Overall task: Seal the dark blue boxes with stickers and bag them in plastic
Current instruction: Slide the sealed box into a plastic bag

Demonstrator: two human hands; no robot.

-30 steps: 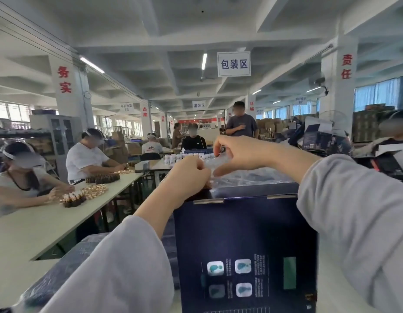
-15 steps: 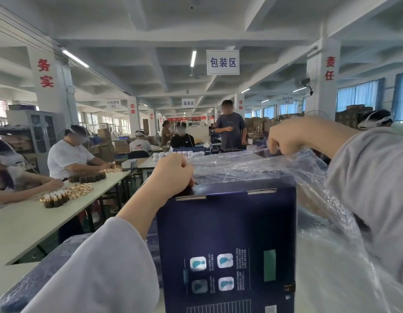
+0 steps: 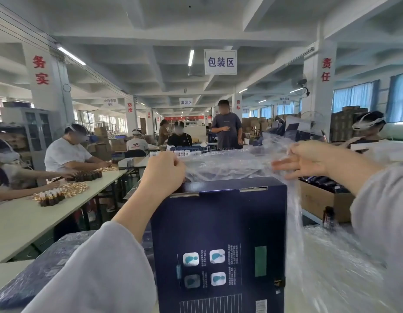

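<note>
Dark blue box [image 3: 218, 233]: it stands upright in the near middle, just in front of the person. Its printed side faces the camera, with four small pictures and a green rectangle on it.
Plastic bag [image 3: 236, 164]: clear film lies over and behind the top of the box and falls down along the box's right side. It joins a heap of clear plastic [image 3: 331, 267] at the lower right.
Left hand [image 3: 163, 175]: it is at the top left corner of the box, with the fingers curled tight over the top edge. The film reaches up to these fingers; I cannot tell if the film is also inside the grip.
Right hand [image 3: 306, 162]: it is raised above and to the right of the box, apart from it. The fingers [image 3: 284, 166] are stretched out almost straight toward the left and touch the film.
Sleeves: both arms wear light grey sleeves pushed back from the wrists.
Lower left: a flat dark blue pack [image 3: 38, 274] lies beside the box, under the left arm.
Long table [image 3: 27, 222]: it is pale and runs along the left side. Groups of small brown bottles [image 3: 50, 197] with gold tops stand on it, and seated people work at them.
Cardboard carton [image 3: 320, 199]: it is on the right, behind the film, and is open at the top with dark things inside.
Background: a person in a grey shirt [image 3: 226, 129] stands far behind the box. A white sign [image 3: 220, 62] with blue characters hangs from the ceiling.
</note>
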